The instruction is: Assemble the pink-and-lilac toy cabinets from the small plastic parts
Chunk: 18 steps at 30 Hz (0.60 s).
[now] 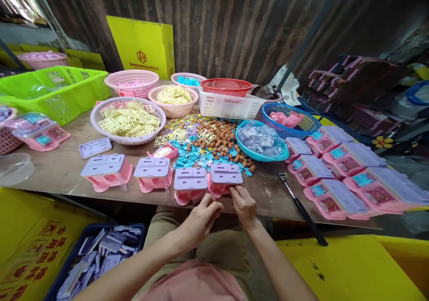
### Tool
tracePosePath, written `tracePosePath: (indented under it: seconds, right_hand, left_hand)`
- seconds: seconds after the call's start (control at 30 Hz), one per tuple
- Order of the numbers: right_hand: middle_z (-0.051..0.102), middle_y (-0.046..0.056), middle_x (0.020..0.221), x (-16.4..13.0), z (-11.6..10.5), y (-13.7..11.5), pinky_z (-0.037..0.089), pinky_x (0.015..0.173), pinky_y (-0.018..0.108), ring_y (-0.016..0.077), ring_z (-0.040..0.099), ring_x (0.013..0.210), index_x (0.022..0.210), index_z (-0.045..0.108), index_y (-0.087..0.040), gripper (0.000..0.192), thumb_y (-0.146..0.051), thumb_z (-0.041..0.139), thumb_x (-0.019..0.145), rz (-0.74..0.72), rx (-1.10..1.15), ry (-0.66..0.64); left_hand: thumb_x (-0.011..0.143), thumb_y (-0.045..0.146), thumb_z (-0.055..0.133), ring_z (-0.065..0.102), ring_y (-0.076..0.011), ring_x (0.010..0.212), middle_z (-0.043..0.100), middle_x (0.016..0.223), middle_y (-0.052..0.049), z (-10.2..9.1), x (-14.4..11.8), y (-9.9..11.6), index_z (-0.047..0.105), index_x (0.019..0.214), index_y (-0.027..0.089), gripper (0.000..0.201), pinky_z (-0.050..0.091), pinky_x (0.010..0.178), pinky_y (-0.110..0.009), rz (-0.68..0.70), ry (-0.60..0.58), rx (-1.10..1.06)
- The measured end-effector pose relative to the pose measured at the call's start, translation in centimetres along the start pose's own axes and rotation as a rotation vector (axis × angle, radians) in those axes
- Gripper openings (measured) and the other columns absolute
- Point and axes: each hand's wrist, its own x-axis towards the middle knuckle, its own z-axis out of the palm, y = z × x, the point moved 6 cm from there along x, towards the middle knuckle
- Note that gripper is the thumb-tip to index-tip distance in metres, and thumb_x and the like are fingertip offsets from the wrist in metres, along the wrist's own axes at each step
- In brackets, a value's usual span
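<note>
A row of several toy pieces with pink bases and lilac slotted tops stands along the table's front edge. My right hand (245, 205) is at the right-end toy piece (226, 176), its bent fingers gripping the lower front right side under the lilac top. Just left of it, my left hand (203, 218) has its fingers curled in a pinch in front of the neighbouring toy piece (190, 180). Whatever the pinch holds, if anything, is hidden. Further left stand another toy piece (153, 173) and a wider one (106, 171), with bits of clear plastic at their sides.
Behind the row lie loose blue parts (187, 154) and brown parts (221, 135). Baskets hold cream frames (129, 120), clear pieces (259, 140) and pink parts (284, 119). At right are a black-handled rod (303, 211) and stacked finished-looking toys (362, 158). A bin (142, 236) sits below left.
</note>
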Motion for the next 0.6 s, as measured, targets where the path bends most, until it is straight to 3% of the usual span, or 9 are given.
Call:
tracePosePath:
  seconds: [0.1,0.6]
  right_hand:
    - [0.069,0.008,0.085,-0.3,-0.2,0.0,0.049,0.071,0.025,0.0163,0.062,0.077,0.094,0.070,-0.017,0.030,-0.013,0.040,0.090,-0.038,-0.027,0.123]
    - [0.070,0.007,0.084,-0.5,-0.8,-0.5,0.046,0.062,0.023,0.0142,0.065,0.072,0.091,0.069,-0.016,0.029,-0.015,0.040,0.091,-0.055,-0.066,0.148]
  left_hand:
    - [0.086,0.008,0.037,0.051,-0.0112,0.077,0.046,0.091,-0.004,0.0,-1.0,-0.5,0.052,0.099,0.018,0.023,0.046,0.071,-0.021,-0.041,0.052,-0.080]
    - [0.085,0.016,0.045,0.057,-0.0105,0.075,0.055,0.088,-0.002,-1.9,-5.4,-3.5,0.056,0.102,0.020,0.021,0.048,0.069,-0.021,-0.187,0.400,-0.066]
